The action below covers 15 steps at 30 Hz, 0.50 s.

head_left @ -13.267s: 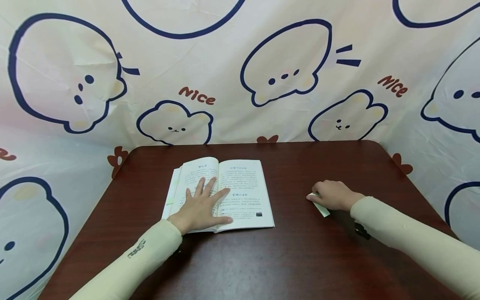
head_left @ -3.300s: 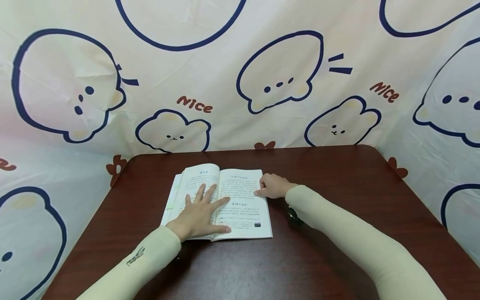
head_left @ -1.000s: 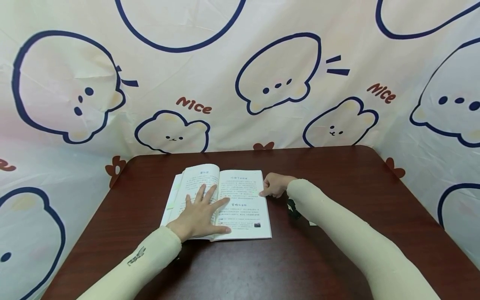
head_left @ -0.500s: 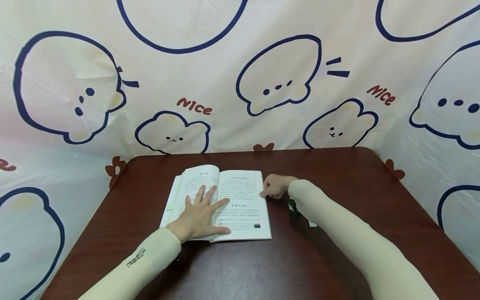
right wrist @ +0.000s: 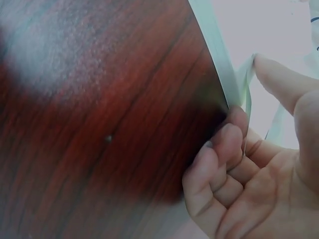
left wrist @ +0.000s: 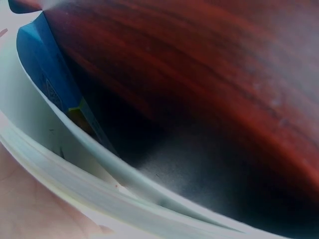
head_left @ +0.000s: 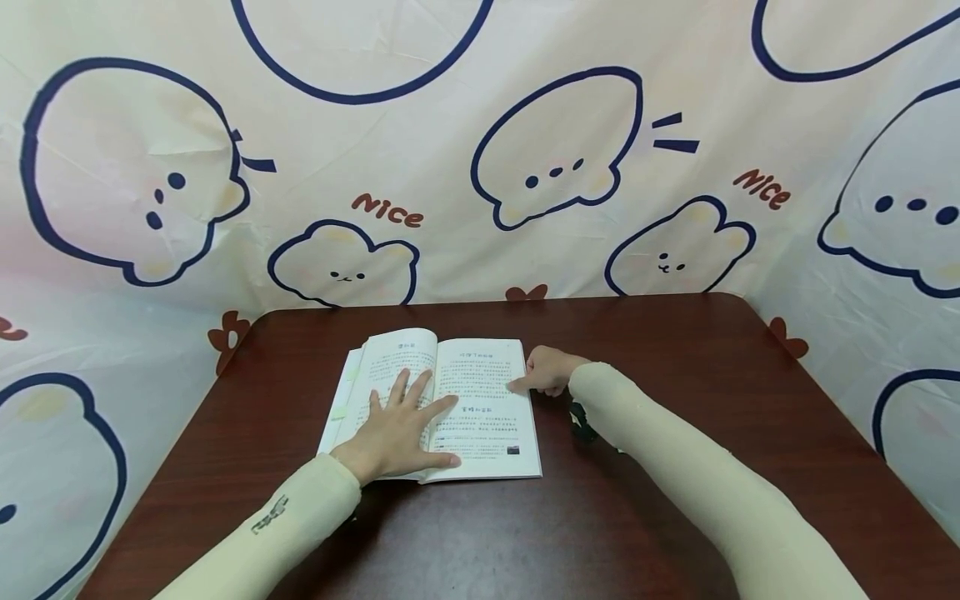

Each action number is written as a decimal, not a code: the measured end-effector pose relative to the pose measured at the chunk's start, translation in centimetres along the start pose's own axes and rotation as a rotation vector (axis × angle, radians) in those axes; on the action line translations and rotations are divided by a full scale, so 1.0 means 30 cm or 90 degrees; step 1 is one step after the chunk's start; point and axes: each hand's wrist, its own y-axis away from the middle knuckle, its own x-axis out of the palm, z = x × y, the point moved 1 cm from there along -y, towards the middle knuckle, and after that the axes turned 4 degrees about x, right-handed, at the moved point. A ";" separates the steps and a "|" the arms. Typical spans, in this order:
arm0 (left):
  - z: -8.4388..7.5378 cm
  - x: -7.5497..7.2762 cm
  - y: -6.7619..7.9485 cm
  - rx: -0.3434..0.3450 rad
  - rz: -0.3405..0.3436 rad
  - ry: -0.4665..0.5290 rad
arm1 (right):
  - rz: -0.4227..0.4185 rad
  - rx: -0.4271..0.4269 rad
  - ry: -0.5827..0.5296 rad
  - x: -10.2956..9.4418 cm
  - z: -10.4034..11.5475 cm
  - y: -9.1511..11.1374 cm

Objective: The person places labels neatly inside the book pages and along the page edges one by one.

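An open book (head_left: 487, 433) lies on the dark wooden table, its printed pages facing up. My left hand (head_left: 393, 429) rests flat across the left page and the fold, fingers spread. At the book's right edge is my right hand (head_left: 551, 371). In the right wrist view, its thumb (right wrist: 279, 77) is over the page and its curled fingers lie at the edge, pinching a thin, bent page edge (right wrist: 247, 94). The left wrist view shows curved page edges (left wrist: 99, 159) and part of a blue cover (left wrist: 52, 64) underneath.
The brown tabletop (head_left: 675, 350) extends around the book. A patterned cloth (head_left: 450, 167) hangs behind and beside it. Beneath my right sleeve shows a tiny bit of a pale paper strip (head_left: 620, 451). Pale green tabs (head_left: 339, 412) mark the left pages.
Earlier my right hand held the pale strip right of the book; it has let go and moved left to the page edge. Lately its thumb shifted slightly further onto the page. My left hand stays put.
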 end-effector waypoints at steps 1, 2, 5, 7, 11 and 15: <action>0.001 0.000 0.000 0.000 0.000 -0.001 | -0.006 0.005 0.005 0.004 0.002 -0.003; 0.001 0.001 -0.001 0.000 -0.001 -0.002 | -0.013 0.010 0.008 0.007 0.004 -0.005; 0.003 0.002 -0.002 0.001 -0.001 -0.006 | -0.035 0.022 0.013 0.018 0.010 -0.010; 0.003 0.003 -0.002 0.001 -0.002 -0.007 | -0.045 0.026 0.012 0.022 0.013 -0.010; 0.003 0.003 -0.001 0.002 -0.005 -0.006 | -0.057 0.029 0.000 0.025 0.016 -0.005; 0.003 0.002 -0.001 0.006 -0.006 -0.004 | -0.067 0.036 -0.007 0.027 0.016 -0.012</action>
